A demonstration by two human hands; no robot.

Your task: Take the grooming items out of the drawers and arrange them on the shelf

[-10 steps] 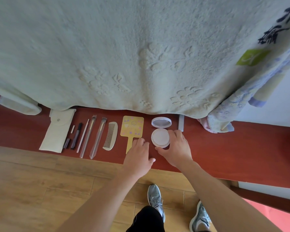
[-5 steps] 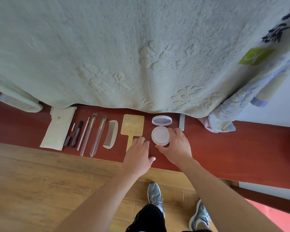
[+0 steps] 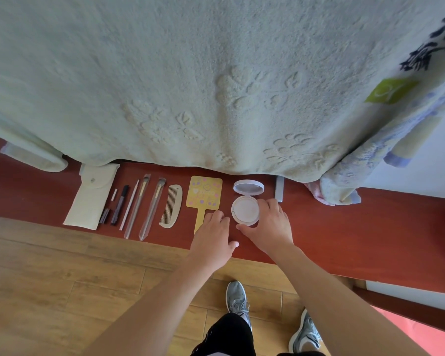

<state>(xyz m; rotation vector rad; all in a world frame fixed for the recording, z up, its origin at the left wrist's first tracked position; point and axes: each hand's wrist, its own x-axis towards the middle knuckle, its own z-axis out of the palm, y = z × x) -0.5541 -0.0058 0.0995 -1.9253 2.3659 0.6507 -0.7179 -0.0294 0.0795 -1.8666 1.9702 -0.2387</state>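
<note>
My right hand [image 3: 269, 224] clasps open compact [image 3: 246, 205] on red shelf [image 3: 370, 227], nudged slightly toward mirror [image 3: 205, 195] since a second ago; left hand [image 3: 212, 236] flat, empty, unmoved; row nearly arranged.

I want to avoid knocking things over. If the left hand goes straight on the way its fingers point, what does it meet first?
The left hand would most likely meet the handle of the yellow hand mirror first; its fingertips already lie at that handle. Actual contact is unclear from this view.
</note>
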